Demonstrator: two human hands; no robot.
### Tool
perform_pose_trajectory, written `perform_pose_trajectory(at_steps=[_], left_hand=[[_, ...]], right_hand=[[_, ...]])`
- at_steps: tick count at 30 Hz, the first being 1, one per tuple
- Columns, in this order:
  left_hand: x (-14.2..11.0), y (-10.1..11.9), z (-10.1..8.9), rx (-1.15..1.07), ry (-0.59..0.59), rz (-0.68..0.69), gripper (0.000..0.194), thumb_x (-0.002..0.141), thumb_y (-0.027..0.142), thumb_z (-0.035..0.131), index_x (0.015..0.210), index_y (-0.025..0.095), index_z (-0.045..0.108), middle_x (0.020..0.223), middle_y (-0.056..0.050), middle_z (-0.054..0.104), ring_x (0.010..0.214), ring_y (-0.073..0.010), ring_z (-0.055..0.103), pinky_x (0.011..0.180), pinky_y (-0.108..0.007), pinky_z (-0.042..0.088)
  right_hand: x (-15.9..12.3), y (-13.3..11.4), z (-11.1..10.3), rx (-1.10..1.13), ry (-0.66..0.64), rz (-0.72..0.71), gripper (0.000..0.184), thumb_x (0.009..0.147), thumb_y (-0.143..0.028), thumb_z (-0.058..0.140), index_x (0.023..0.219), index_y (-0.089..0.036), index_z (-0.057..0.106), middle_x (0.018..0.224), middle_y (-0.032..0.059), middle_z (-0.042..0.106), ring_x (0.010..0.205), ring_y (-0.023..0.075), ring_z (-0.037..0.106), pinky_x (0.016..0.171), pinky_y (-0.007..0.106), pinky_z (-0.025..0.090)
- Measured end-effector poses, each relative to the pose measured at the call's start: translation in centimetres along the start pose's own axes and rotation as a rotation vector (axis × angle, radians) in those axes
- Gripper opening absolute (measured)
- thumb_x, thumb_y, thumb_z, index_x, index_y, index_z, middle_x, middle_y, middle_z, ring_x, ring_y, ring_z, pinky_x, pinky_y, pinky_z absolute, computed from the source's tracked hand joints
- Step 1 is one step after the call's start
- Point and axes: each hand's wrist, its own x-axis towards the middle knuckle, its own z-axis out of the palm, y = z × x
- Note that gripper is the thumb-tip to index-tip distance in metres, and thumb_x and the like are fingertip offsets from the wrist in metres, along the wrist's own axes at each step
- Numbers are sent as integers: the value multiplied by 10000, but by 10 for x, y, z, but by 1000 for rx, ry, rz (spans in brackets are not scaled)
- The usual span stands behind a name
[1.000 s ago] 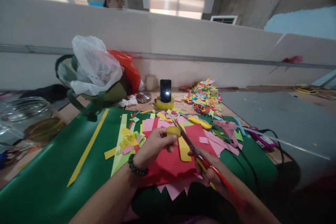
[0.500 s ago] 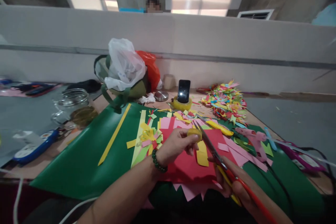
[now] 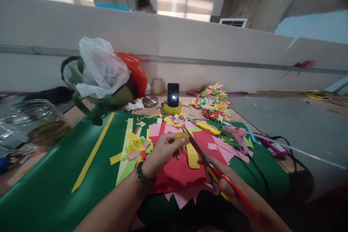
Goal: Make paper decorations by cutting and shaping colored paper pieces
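Note:
My left hand (image 3: 164, 150), a green bead bracelet at its wrist, pinches a small folded or rolled piece of yellow paper (image 3: 181, 137). My right hand (image 3: 217, 175) is closed around long scissors (image 3: 199, 149) with a red handle; a yellow part runs beneath it, perhaps the other handle. The blades slant up beside the yellow paper, and whether they touch it I cannot tell. Below both hands lie red paper (image 3: 174, 175) and a yellow paper strip (image 3: 193, 157). Left of my left hand sits a paper flower (image 3: 137, 146) with yellow, pink and green loops.
Green sheeting (image 3: 62, 174) covers the table. A pink glue gun (image 3: 237, 136) and a yellow cutter (image 3: 208, 128) lie right of the papers. Behind stand a phone (image 3: 173, 95) on a tape roll (image 3: 172, 108), a pile of paper flowers (image 3: 213, 101) and a bag (image 3: 116, 92).
The view has turned to the right, so everything sits further left in the picture. Both hands keep their holds, with the blades still beside the yellow paper.

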Motion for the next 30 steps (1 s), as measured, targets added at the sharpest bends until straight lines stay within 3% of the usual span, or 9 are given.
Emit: perform_pose_trajectory(at_steps=[7, 17, 22, 26, 30], left_hand=[[0, -1, -1, 1, -22, -15, 271, 690, 411, 663, 689, 141, 661, 523, 9, 612, 391, -64, 477, 432, -191, 332], [1, -5, -3, 4, -64, -26, 288, 706, 434, 660, 710, 146, 663, 542, 5, 615, 419, -72, 494, 451, -197, 352], [1, -5, -3, 26, -62, -24, 317, 695, 464, 667, 680, 149, 630, 494, 29, 538, 437, -78, 460, 450, -201, 334], [0, -4, -3, 49, -71, 1, 343, 708, 489, 661, 688, 150, 613, 477, 63, 439, 440, -68, 381, 451, -203, 296], [0, -2, -4, 93, -95, 12, 355, 730, 496, 644, 663, 152, 590, 476, 68, 392, 453, -70, 324, 454, -216, 244]], right_hand=[[5, 30, 3, 108, -29, 51, 888, 664, -870, 448, 1203, -169, 531, 605, -33, 450, 493, 117, 391, 430, 235, 310], [-5, -2, -1, 111, 4, 47, 824, 738, -836, 402, 1210, -175, 536, 623, -41, 399, 508, 110, 343, 481, 238, 364], [-7, -1, 0, 93, 70, 32, 845, 755, -830, 379, 1247, -162, 542, 635, -20, 426, 548, 131, 387, 488, 238, 381], [-7, 0, -4, 39, 51, 22, 847, 748, -837, 374, 1220, -164, 575, 614, -14, 438, 538, 132, 388, 479, 239, 371], [-11, -2, -10, -62, 68, 15, 818, 766, -819, 363, 1237, -190, 592, 607, 19, 507, 566, 179, 477, 515, 271, 422]])
